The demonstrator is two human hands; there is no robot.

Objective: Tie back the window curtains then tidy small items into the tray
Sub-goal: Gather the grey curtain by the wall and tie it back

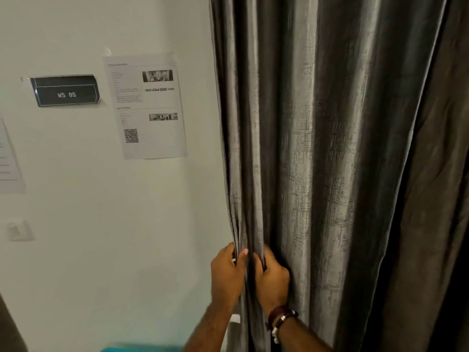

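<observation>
1. Since the grey curtain (317,148) hangs full and heavy beside the white wall (101,250), gathering every pleat towards its wall-side edge before tying should serve best.
2. Its fabric looks thick, with a sheen.
3. The left hand (225,273) and right hand (271,280) each grip the edge folds, fingers curled into them.
</observation>
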